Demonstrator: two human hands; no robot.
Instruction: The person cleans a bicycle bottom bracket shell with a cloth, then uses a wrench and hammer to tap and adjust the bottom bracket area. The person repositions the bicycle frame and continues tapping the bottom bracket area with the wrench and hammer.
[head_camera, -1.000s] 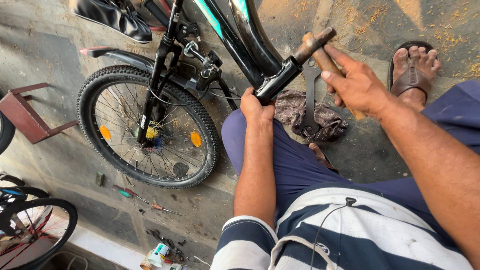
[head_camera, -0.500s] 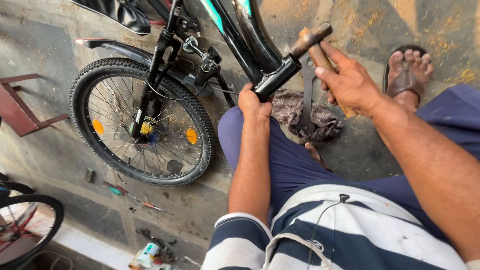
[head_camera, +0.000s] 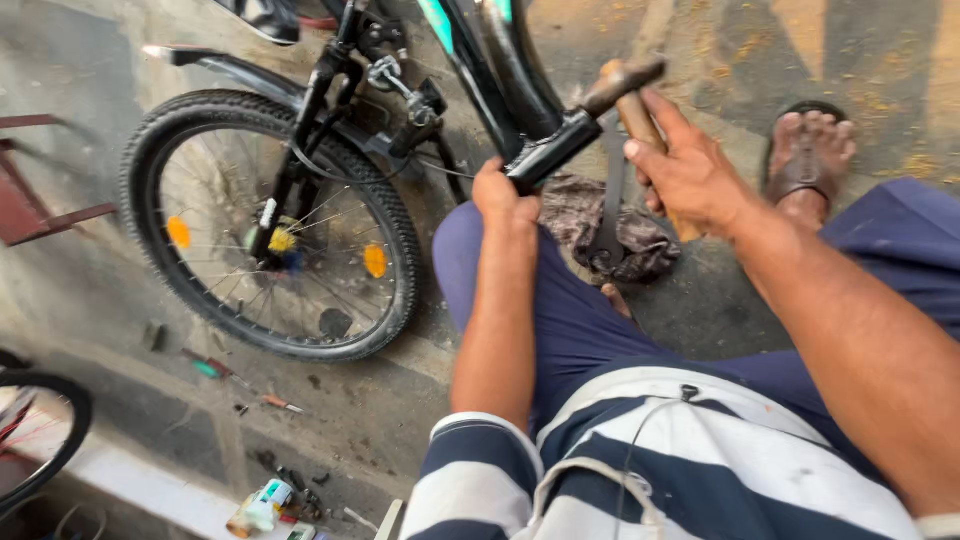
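above the person's knee, the left hand (head_camera: 505, 195) is clenched around the black bicycle frame tube (head_camera: 548, 152). the right hand (head_camera: 690, 175) grasps a wooden-handled hammer (head_camera: 625, 90), its head touching the tube's end. a dirty rag (head_camera: 590, 215) lies on the floor just below.

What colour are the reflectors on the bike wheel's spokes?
Orange: two reflectors on the wheel, clearest in the head view.

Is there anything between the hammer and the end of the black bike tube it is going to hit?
Nothing visible. The right hand holds the hammer right by the black tube, which the left hand grips lower down, clear of its end.
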